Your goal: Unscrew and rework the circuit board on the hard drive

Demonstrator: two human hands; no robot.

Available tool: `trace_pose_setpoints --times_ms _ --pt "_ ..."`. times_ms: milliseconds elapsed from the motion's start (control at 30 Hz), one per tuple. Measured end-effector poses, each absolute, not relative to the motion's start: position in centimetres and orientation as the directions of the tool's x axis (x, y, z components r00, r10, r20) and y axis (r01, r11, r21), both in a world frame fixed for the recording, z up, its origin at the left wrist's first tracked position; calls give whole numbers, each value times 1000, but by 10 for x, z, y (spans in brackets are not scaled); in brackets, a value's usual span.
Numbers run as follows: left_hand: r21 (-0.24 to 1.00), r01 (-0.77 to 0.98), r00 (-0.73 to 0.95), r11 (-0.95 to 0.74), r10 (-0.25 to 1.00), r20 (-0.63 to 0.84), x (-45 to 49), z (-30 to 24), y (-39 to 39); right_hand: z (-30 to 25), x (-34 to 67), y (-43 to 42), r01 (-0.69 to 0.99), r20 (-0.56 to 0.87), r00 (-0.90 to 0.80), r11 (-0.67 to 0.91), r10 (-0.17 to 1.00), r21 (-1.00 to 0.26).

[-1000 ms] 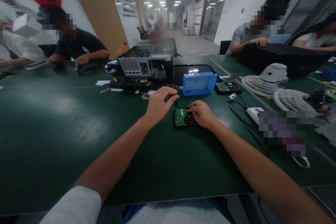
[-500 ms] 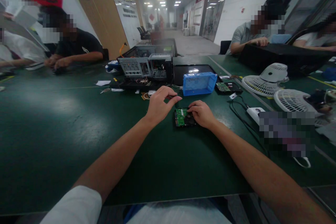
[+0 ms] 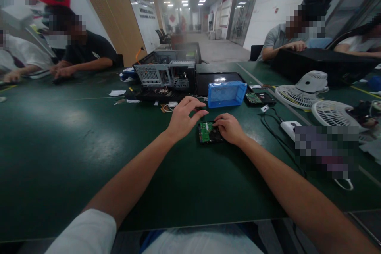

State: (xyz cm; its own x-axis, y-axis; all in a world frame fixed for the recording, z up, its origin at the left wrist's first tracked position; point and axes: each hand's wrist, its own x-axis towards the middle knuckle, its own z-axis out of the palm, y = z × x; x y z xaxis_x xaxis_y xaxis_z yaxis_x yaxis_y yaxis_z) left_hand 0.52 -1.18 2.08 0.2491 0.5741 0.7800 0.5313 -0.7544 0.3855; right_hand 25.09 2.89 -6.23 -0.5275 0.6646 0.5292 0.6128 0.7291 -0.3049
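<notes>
A hard drive (image 3: 206, 133) lies flat on the green table, its green circuit board facing up. My right hand (image 3: 230, 130) grips its right side, fingers bent, with the fingertips over the board; part of the drive is hidden beneath them. Just above and left of the drive, my left hand (image 3: 186, 118) is closed in a loose pinch. Between its thumb and fingers shows a small dark-red tool (image 3: 199, 108), mostly covered, so its exact kind is unclear.
Behind my hands stand an open computer case (image 3: 165, 73) and a blue plastic bin (image 3: 226, 95). A second hard drive (image 3: 260, 99) lies right of the bin. Farther right are a white fan part (image 3: 300, 89), a power strip (image 3: 289, 128) and its cable. Other people work at both sides.
My left hand has shifted very slightly to the right and its fingers have moved a little on the tool. My right hand and the hard drive stay in place.
</notes>
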Motion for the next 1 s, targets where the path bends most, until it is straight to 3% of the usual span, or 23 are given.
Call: trace_pose_setpoints --times_ms 367,667,1000 --pt "366 529 251 -766 553 794 3 18 -8 -61 249 29 615 537 -519 727 665 -306" --pt "443 452 239 -774 584 776 9 15 -13 -62 250 28 610 540 -518 729 664 -311" --pt "568 394 118 -722 653 748 10 11 -12 -63 250 29 617 533 -528 730 661 -293"
